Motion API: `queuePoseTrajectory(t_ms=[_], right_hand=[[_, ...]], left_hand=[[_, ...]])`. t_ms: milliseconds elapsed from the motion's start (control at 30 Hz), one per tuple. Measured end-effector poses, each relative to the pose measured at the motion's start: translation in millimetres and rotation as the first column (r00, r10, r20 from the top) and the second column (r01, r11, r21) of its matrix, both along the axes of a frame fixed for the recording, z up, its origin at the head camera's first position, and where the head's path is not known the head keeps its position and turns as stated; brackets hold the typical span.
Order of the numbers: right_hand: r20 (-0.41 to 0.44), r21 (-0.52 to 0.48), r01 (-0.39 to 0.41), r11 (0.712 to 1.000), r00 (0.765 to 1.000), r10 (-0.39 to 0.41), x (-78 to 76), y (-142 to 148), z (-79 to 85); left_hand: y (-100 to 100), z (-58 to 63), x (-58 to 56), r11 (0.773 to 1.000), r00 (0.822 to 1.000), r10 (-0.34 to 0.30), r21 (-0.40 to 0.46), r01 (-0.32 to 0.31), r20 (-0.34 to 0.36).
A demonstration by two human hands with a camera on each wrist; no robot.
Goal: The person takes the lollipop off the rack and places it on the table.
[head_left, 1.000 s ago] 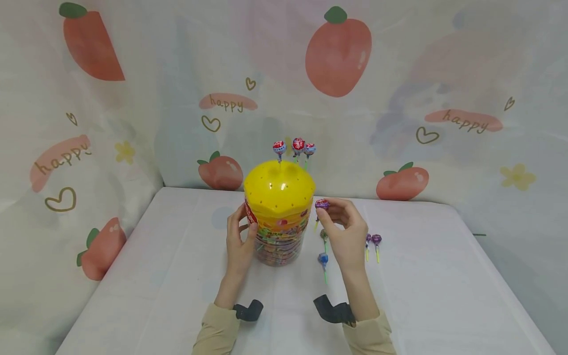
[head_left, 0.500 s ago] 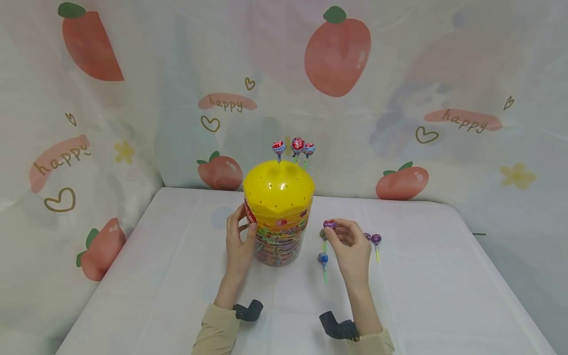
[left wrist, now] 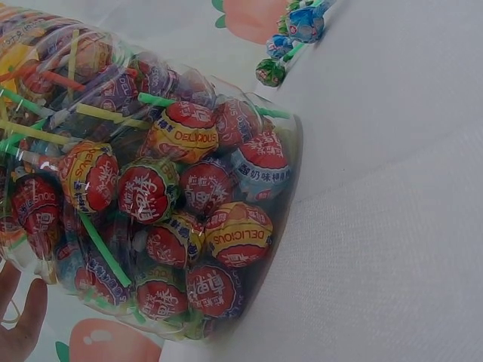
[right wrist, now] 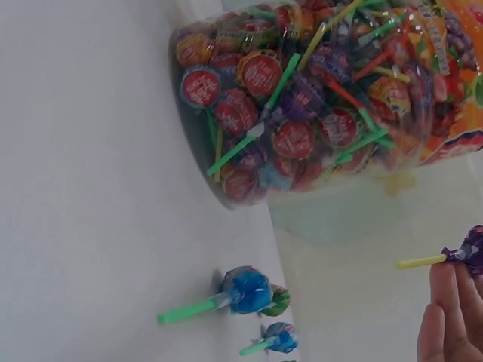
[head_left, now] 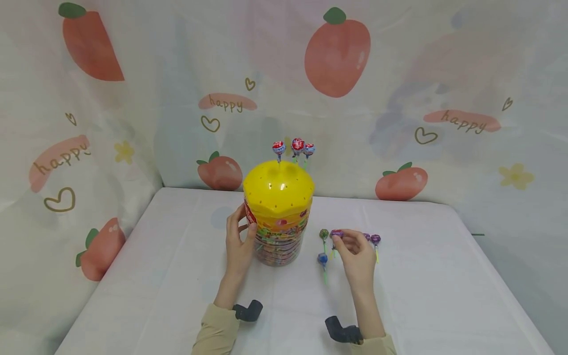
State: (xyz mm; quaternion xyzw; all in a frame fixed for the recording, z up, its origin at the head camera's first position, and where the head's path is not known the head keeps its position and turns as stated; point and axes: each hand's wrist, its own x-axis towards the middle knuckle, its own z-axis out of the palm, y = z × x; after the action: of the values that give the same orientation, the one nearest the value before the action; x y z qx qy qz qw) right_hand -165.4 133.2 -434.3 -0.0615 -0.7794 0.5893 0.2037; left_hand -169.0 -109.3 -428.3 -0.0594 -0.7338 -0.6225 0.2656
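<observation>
A clear jar (head_left: 277, 249) full of wrapped lollipops stands upright under a domed yellow lid (head_left: 278, 187) with small holes. My left hand (head_left: 238, 249) grips the jar's left side, thumb toward the front; in the left wrist view its fingers (left wrist: 30, 320) lie at the jar wall. My right hand (head_left: 358, 259) pinches a purple-wrapped lollipop (head_left: 336, 233) by its head. The right wrist view shows this lollipop's yellow stick (right wrist: 423, 262) pointing away from the fingertips. Three lollipops (head_left: 298, 144) rise from the back of the lid.
Right of the jar, a green lollipop (head_left: 324, 234) and a blue lollipop (head_left: 322, 258) lie on the white tablecloth (head_left: 426, 276). Purple lollipops (head_left: 375, 240) lie beyond my right hand, partly hidden by it. A fruit-printed cloth (head_left: 337, 123) hangs behind the table.
My right hand has moved down and to the right, away from the jar, carrying the purple lollipop toward those on the table. My left hand has stayed on the jar.
</observation>
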Motion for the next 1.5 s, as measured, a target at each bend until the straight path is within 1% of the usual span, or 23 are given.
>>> queuePoseTrajectory(t_ms=[200, 333, 500, 633, 800, 900, 1167, 1333, 1500], right_hand=[[0.041, 0.015, 0.015, 1.000, 0.999, -0.015, -3.5, 7.6, -12.3], [0.116, 0.044, 0.016, 0.999, 0.993, -0.021, -6.2, 11.0, -21.0], [0.236, 0.104, -0.001, 0.995, 0.972, -0.024, -10.9, 15.5, -34.0], [0.308, 0.162, -0.023, 0.987, 0.951, -0.029, -12.6, 18.4, -41.8], [0.376, 0.175, -0.052, 0.983, 0.926, -0.018, -12.5, 21.5, -47.7], [0.393, 0.171, -0.060, 0.983, 0.920, -0.012, -12.7, 22.1, -50.6], [0.388, 0.192, -0.069, 0.979, 0.921, -0.011, -14.3, 23.8, -56.1], [0.400, 0.204, -0.069, 0.976, 0.916, -0.019, -15.2, 24.7, -57.2], [0.415, 0.241, -0.076, 0.967, 0.909, -0.032, -15.3, 24.0, -58.7]], left_hand=[[0.2, -0.1, 0.6, 1.000, 1.000, 0.007, -0.006, -0.007, -0.006], [0.2, -0.4, 0.6, 1.000, 1.000, 0.009, -0.018, -0.010, -0.024], [0.0, -0.5, -0.7, 1.000, 0.999, 0.009, -0.026, -0.010, -0.036], [-0.2, -0.1, -0.7, 1.000, 0.999, 0.008, -0.030, -0.009, -0.038], [-0.6, -0.1, -0.1, 1.000, 0.999, 0.007, -0.027, -0.008, -0.033], [-0.8, -0.3, -0.1, 1.000, 0.999, 0.009, -0.027, -0.010, -0.034], [-1.1, 0.0, -0.5, 1.000, 0.999, 0.011, -0.026, -0.012, -0.033], [-1.1, -0.3, -0.4, 1.000, 1.000, 0.007, -0.022, -0.008, -0.018], [-0.7, -0.4, 0.2, 1.000, 1.000, 0.002, -0.020, -0.002, -0.002]])
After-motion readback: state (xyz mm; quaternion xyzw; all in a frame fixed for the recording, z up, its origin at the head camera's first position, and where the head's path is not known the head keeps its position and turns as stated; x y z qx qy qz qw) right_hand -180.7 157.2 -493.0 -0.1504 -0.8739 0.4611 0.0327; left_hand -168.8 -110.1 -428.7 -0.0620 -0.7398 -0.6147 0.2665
